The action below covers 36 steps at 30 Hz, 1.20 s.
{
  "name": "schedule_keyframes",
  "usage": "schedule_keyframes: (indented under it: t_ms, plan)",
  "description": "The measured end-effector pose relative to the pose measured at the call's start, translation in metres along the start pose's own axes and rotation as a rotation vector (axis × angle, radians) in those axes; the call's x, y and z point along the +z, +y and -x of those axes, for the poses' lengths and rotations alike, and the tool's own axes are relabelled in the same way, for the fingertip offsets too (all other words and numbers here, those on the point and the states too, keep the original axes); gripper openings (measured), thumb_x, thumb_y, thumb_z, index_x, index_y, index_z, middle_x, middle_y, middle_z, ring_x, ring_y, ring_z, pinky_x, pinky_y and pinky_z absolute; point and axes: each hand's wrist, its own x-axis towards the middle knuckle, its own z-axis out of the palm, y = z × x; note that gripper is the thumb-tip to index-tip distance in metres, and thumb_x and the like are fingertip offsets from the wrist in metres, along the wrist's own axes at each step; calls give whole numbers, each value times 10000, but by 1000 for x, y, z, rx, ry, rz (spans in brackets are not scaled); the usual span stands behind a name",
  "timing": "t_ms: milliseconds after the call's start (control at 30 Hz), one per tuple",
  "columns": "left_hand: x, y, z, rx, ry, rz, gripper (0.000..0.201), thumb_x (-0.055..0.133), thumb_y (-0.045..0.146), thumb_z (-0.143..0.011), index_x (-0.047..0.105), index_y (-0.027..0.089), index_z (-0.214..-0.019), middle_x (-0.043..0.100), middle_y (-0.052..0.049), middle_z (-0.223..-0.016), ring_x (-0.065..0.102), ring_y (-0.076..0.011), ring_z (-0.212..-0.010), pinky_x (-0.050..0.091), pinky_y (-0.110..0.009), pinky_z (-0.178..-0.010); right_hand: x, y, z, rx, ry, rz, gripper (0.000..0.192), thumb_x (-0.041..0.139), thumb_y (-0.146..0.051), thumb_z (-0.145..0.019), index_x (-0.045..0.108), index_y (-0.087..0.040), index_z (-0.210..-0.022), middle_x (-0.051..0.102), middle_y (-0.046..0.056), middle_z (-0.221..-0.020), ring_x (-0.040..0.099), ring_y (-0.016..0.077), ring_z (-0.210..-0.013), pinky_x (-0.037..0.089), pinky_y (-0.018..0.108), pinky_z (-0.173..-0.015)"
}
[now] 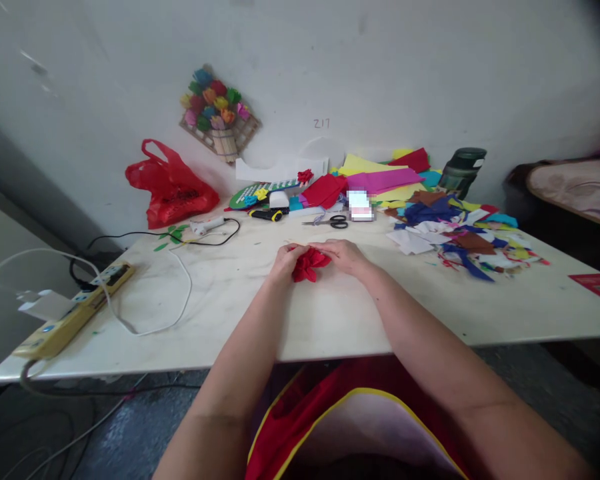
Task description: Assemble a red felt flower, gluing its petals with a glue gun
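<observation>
Red paper flower [309, 265], mid-surface [330, 313], pinched between both hands: left hand [285, 259] fingers closed on its left edge, right hand [343, 255] fingers closed on its right; scissors [330, 221] beyond.

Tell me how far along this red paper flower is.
Done: finished paper flowers hang in a bunch on the wall, and cut scraps litter the table. In hand: the left hand and right hand pinch a crumpled red paper flower. Left: it has no stem; uncut sheets wait by the scissors.
</observation>
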Motion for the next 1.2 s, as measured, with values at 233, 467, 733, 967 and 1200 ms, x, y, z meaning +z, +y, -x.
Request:
schedule_keyframes:
  t_ms: [233, 467, 733, 967, 1200]
  plan:
    - [2, 2, 2, -2, 18, -20, 249, 758, 332, -566, 628, 131, -636, 652, -63, -623, 607, -159, -570, 454, -269, -569, 0, 1, -1, -5, -13, 58, 379, 434, -242, -906, 624, -288, -1230, 679, 41, -932, 614, 170, -851, 463, 266, -775]
    - [1, 1, 2, 21, -30, 2, 244, 754, 327, -566, 650, 119, -639, 666, -76, -639, 614, -158, -584, 459, -265, -585, -1, -3, 0, -23, 12, -53, 366, 461, -218, -887, 650, -278, -1194, 700, 26, -1101, 645, 189, -975, 491, 293, -853]
    - [4, 4, 6, 29, -26, 49, 249, 759, 320, -537, 656, 115, -631, 661, -75, -624, 618, -163, -580, 469, -274, -598, 4, 0, -1, 68, 58, -199, 342, 493, -232, -874, 667, -262, -1166, 670, 11, -1189, 631, 202, -1097, 484, 337, -979]
    - [4, 3, 5, 36, -11, 16, 243, 772, 313, -531, 658, 118, -623, 653, -67, -610, 603, -151, -565, 450, -263, -577, 3, -7, -2, 177, 84, -316, 281, 535, -255, -850, 716, -226, -1063, 703, 42, -1116, 647, 215, -1066, 500, 367, -960]
    - [1, 1, 4, 82, -42, -109, 279, 772, 375, -569, 664, 124, -627, 621, -51, -567, 551, -131, -511, 393, -255, -523, 11, -7, -5, 127, 118, -191, 249, 543, -296, -860, 734, -231, -1008, 731, 52, -1015, 668, 200, -934, 524, 332, -836]
